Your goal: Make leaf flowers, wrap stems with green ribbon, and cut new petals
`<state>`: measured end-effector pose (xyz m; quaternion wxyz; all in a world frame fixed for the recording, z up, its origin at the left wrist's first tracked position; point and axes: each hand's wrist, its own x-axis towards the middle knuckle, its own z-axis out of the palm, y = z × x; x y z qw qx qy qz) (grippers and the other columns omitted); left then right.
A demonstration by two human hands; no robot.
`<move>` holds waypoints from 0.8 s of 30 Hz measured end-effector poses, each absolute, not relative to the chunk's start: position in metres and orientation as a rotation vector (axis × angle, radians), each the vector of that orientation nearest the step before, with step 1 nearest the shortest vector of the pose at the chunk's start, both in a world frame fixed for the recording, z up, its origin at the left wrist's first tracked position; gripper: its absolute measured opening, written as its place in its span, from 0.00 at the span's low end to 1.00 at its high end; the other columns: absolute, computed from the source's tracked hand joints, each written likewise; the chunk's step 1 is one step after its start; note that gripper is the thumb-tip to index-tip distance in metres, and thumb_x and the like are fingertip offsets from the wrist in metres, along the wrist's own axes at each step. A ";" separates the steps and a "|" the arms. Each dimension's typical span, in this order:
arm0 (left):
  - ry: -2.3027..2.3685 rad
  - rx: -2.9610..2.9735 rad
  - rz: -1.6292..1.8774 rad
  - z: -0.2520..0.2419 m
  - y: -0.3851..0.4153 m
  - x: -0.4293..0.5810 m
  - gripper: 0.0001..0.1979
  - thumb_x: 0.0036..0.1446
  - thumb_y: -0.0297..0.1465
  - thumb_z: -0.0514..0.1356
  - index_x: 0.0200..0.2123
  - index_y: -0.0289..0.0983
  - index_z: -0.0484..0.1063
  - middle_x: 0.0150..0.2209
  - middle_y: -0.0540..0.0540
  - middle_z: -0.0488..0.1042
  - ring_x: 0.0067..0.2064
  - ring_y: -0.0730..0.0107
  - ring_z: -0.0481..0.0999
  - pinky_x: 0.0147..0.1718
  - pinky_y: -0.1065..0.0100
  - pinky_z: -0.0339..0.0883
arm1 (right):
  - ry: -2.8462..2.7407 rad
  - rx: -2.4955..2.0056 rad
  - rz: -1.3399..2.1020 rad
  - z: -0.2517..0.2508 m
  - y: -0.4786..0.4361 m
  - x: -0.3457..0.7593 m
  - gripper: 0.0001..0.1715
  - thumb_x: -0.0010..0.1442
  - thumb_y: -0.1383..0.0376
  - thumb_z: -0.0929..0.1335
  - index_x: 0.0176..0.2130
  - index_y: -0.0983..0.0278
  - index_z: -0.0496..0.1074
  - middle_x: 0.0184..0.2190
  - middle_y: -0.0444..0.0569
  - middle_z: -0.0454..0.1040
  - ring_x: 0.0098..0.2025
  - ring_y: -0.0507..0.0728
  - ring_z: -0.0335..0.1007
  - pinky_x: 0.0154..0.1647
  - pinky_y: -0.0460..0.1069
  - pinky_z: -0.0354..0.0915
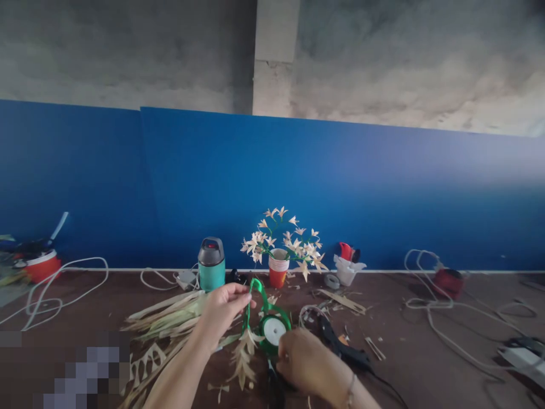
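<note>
Head view, lower centre: left hand (225, 307) pinches green stem (247, 316) of artificial flower (244, 363), probably light, fragile, best held there; right hand (298, 357) curled, can't tell if gripping.

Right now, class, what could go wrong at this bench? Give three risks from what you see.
1. The ribbon arches loosely between the left hand and the spool, so it might tangle.
2. The glue gun lies close to the right hand; if hot, it could burn.
3. Flowers hang below the left hand, near the spool, and could get crushed.
</note>
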<state>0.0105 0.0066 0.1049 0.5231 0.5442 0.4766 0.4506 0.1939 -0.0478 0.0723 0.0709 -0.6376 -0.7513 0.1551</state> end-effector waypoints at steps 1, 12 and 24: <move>1.123 1.283 1.068 0.105 0.007 0.010 0.12 0.42 0.38 0.64 0.28 0.35 0.74 0.22 0.47 0.76 0.24 0.70 0.69 0.24 0.71 0.56 | -2.294 -1.999 0.431 0.062 -0.051 0.190 0.15 0.44 0.69 0.67 0.35 0.66 0.77 0.36 0.57 0.78 0.41 0.64 0.73 0.40 0.51 0.64; 1.022 1.239 1.052 0.108 0.003 0.010 0.14 0.40 0.39 0.66 0.27 0.35 0.72 0.23 0.52 0.70 0.24 0.75 0.65 0.25 0.73 0.57 | -2.323 -2.185 0.349 0.043 -0.058 0.175 0.27 0.40 0.76 0.66 0.43 0.65 0.75 0.41 0.58 0.77 0.47 0.65 0.71 0.45 0.51 0.64; 0.978 1.143 1.035 0.115 -0.001 0.010 0.13 0.38 0.34 0.66 0.30 0.35 0.75 0.25 0.51 0.72 0.25 0.76 0.67 0.25 0.74 0.59 | -2.174 -1.980 0.544 0.039 -0.057 0.206 0.24 0.33 0.73 0.67 0.34 0.62 0.75 0.32 0.48 0.77 0.38 0.59 0.71 0.35 0.46 0.61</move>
